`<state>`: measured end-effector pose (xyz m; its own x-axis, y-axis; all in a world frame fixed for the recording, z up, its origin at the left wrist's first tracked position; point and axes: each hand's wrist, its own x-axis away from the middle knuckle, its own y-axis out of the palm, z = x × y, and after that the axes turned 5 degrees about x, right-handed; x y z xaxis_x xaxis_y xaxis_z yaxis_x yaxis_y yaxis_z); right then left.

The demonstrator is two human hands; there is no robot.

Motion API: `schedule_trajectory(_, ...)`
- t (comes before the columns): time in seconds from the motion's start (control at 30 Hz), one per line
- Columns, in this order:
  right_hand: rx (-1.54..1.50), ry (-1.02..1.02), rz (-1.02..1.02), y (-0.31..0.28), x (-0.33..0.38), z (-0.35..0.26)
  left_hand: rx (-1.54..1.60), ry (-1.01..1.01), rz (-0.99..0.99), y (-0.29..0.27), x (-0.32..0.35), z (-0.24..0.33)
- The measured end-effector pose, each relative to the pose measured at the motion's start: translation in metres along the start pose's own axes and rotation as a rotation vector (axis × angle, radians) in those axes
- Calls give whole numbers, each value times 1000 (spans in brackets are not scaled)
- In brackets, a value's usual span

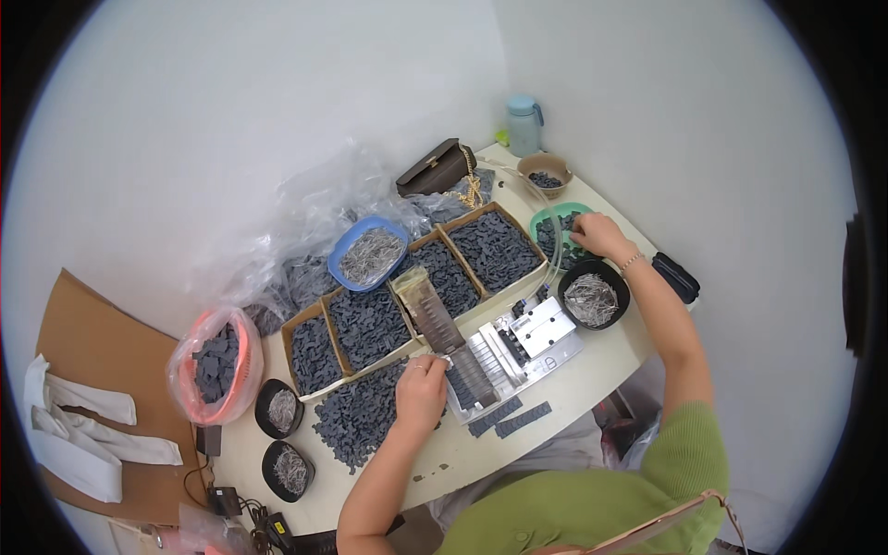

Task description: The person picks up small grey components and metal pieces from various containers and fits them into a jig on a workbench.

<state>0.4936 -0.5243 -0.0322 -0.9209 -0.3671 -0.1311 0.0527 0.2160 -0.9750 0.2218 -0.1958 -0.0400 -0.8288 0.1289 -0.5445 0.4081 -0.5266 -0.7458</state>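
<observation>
My left hand [422,390] rests at the left edge of a small metal and clear-plastic fixture [546,328], its fingers curled together. What they pinch, if anything, is hidden. Rows of dark grey pieces [472,377] lie in the fixture's slotted bed beside that hand. Above the bed leans a clear slotted holder [428,310]. Over at the right, my right hand [601,235] dips its closed fingertips into a green bowl [535,220] of small dark pieces. Whatever is between those fingertips is too small to make out. A black bowl of metal pins [591,301] stands just below that wrist.
Divided cardboard trays [370,324] of dark pieces line the table's back, with a blue basket of pins [370,257] on top. A loose heap [356,421] lies left of my left hand. Two dark strips [524,420] lie in front of the fixture. A clear tube [558,231] arches behind it.
</observation>
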Motion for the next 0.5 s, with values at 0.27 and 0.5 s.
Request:
schedule_trajectory(0.27, -112, -92, 272, -15, 0, -18, -231, 157, -130, -2, 11, 12)
schedule_trajectory(0.5, -638, -527, 101, -43, 68, -156, -201, 63, -127, -14, 26, 21)
